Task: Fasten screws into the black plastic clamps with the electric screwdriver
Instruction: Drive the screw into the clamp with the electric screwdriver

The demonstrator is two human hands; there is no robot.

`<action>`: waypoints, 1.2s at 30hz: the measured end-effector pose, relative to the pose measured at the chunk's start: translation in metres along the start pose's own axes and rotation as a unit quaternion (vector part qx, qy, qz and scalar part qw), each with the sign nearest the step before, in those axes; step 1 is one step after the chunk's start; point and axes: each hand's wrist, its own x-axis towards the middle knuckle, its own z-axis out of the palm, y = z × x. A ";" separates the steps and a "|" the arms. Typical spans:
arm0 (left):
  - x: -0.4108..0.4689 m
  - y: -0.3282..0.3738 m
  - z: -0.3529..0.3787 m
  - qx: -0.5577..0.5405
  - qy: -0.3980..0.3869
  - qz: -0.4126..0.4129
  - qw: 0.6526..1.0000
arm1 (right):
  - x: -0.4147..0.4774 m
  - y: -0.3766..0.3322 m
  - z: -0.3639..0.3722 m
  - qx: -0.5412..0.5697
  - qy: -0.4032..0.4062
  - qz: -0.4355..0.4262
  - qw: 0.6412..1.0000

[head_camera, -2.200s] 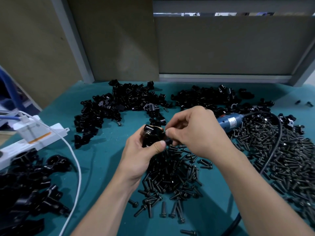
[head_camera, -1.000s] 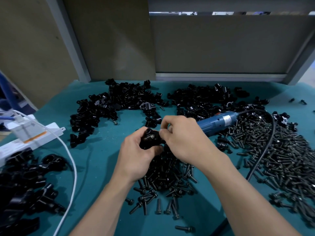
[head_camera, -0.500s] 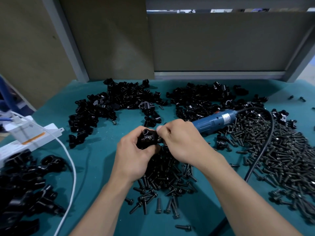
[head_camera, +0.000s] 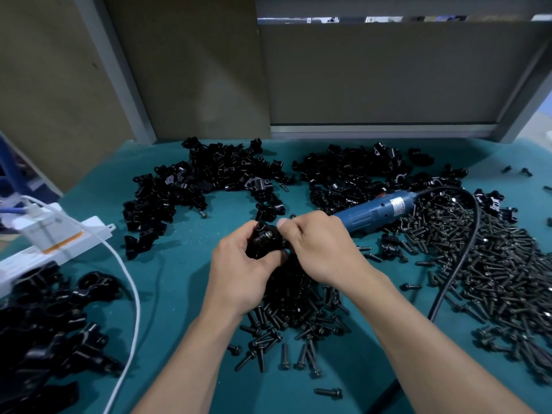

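At the centre of the teal mat (head_camera: 185, 294), above a heap of screws (head_camera: 292, 306), both hands meet on one clamp (head_camera: 264, 240).

Surroundings: loose clamps (head_camera: 191, 186) lie in heaps across the far side of the mat, with a further heap at the near left. A larger spread of screws covers the right side. A power strip (head_camera: 56, 243) sits at the left edge, and a white cable (head_camera: 131, 294) runs from it toward the near edge, beside the near-left heap. Grey panels (head_camera: 388, 73) close off the far side.

Obstruction: the screwdriver (head_camera: 376, 212) lies just behind the right hand (head_camera: 319, 246), which hides its bit end. Its black cord (head_camera: 460, 258) loops over the right-hand screws and leaves at the near edge.

Clamp: it is held clear of the mat. The left hand (head_camera: 239, 270) grips it from the left, fingers curled over the far side and thumb across the near side. The right hand's fingers are curled, with thumb and forefinger pinching at the clamp's right edge. Whether a screw lies between them cannot be told.

Orientation: the hands cover most of the clamp, so its long axis cannot be determined. A round bore at its top left faces up toward the camera, with a bright metal spot just beside it. The screwdriver's long axis runs from near left to far right, cord end pointing far right.
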 end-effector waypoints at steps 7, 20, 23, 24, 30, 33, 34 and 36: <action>0.002 -0.007 -0.006 0.001 0.102 -0.055 0.993 | -0.022 0.033 -0.028 0.192 0.148 0.251 0.937; 0.013 -0.011 -0.009 0.002 0.060 -0.071 0.996 | 0.016 0.009 -0.044 0.403 0.159 0.463 0.773; 0.013 -0.011 -0.006 0.010 0.055 -0.068 0.996 | 0.029 -0.004 -0.043 0.354 0.113 0.505 0.779; 0.013 -0.009 -0.005 0.013 0.053 -0.070 0.996 | 0.032 -0.007 -0.044 0.340 0.099 0.513 0.782; 0.010 -0.006 -0.002 0.022 0.049 -0.071 0.996 | 0.033 -0.005 -0.038 0.373 0.110 0.417 0.822; 0.007 -0.005 -0.006 0.008 0.062 -0.070 0.996 | 0.021 0.005 -0.033 0.481 0.203 0.440 0.731; 0.007 -0.004 -0.007 -0.001 0.071 -0.070 0.995 | 0.018 0.011 -0.036 0.522 0.214 0.429 0.706; 0.006 -0.002 -0.009 -0.019 0.082 -0.071 0.994 | 0.007 0.020 -0.045 0.603 0.243 0.399 0.647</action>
